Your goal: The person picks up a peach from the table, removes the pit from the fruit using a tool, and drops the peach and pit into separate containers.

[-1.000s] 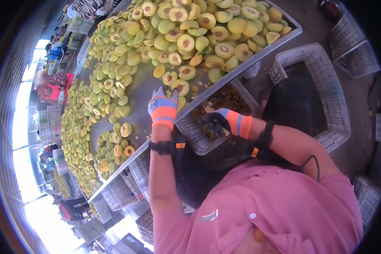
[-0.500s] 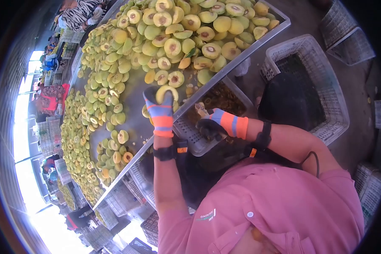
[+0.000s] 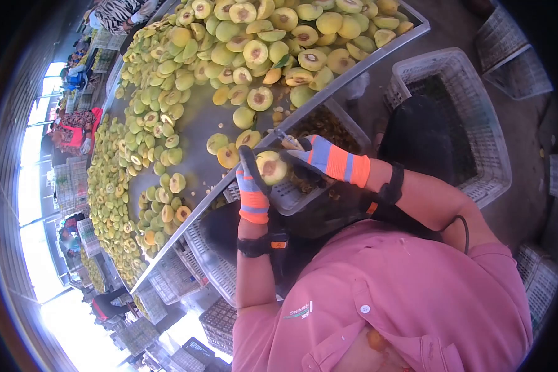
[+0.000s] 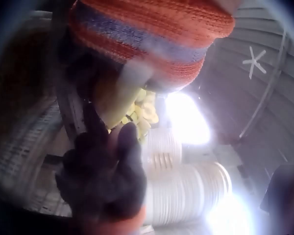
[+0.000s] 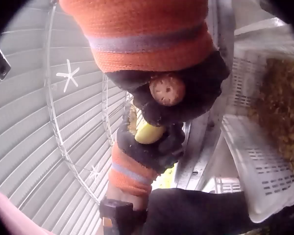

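Left hand (image 3: 252,191) grasping halved fruit (image 3: 271,168), mid-frame in head view. Right hand (image 3: 328,159) wrapped round tool handle (image 5: 167,89) (round end shows in right wrist view), at fruit's right. More halves (image 3: 167,80) on surface (image 3: 204,133), upper left.

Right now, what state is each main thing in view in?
left hand: gloved, holding the fruit half
fruit half: cut face showing, brown at its centre
right hand: gloved, gripping the tool
tool: brown round end showing, other end unclear
table: partly covered
table fruit: many halved
lower crate: holding brown scraps
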